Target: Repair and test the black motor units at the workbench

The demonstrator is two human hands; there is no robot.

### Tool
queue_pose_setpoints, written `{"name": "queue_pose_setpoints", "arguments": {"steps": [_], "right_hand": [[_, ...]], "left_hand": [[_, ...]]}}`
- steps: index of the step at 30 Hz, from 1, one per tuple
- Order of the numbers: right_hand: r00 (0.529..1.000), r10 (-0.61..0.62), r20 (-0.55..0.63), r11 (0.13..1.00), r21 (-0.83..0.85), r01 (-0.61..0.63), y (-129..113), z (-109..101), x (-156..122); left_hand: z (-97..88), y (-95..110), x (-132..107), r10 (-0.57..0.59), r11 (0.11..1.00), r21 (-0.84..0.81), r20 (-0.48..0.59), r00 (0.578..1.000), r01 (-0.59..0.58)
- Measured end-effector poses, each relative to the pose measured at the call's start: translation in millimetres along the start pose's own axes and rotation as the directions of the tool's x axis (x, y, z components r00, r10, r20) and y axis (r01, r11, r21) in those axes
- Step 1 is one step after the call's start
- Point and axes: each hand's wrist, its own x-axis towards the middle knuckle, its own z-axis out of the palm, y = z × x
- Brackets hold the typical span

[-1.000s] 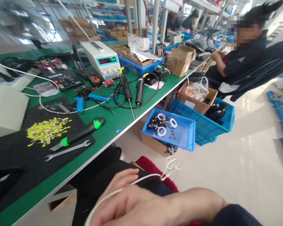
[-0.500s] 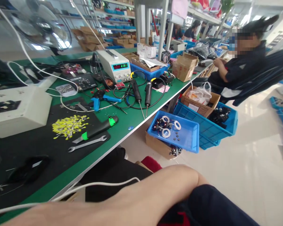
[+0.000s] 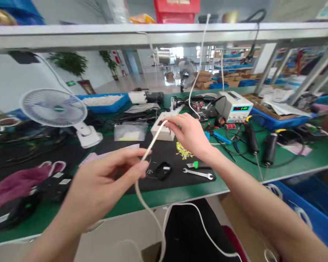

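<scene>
A white cable (image 3: 154,139) runs between my hands above the bench. My left hand (image 3: 106,182) pinches it between thumb and fingers. Higher up, my right hand (image 3: 187,133) is closed around the cable's upper end, and its fingers hide the tip. From my left hand the cable drops below the bench edge and loops over a dark surface. Just behind my right hand stands a white box (image 3: 164,135). Below the hands on the black mat lie a small black housing (image 3: 163,170), a wrench (image 3: 198,173), a box cutter (image 3: 199,165) and a pile of yellow-tipped parts (image 3: 183,151).
To the left are a white fan (image 3: 57,108), a maroon cloth (image 3: 20,183) and black devices (image 3: 61,185). On the right, a power supply (image 3: 233,106) stands behind two corded screwdrivers (image 3: 270,147). A shelf (image 3: 125,34) crosses above the bench. A blue bin (image 3: 314,218) is at lower right.
My view has swung left from the co-worker and aisle to the bench front. Both hands are now visible, holding the white cable up; before, only one forearm showed.
</scene>
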Motion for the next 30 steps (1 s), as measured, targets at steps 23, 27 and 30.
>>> {"name": "queue_pose_setpoints", "arguments": {"steps": [23, 27, 30], "right_hand": [[0.922, 0.209, 0.325, 0.905, 0.293, -0.308, 147, 101, 119], [0.935, 0.204, 0.289, 0.953, 0.161, -0.258, 151, 107, 115], [0.948, 0.206, 0.242, 0.975, 0.027, -0.218, 151, 112, 111]], "left_hand": [[37.5, -151, 274, 0.256, 0.96, 0.13, -0.046, 0.966, -0.248], [46.2, -166, 277, 0.262, 0.959, 0.131, -0.07, 0.963, -0.251], [51.2, -176, 279, 0.249, 0.963, 0.129, -0.098, 0.964, -0.235]]}}
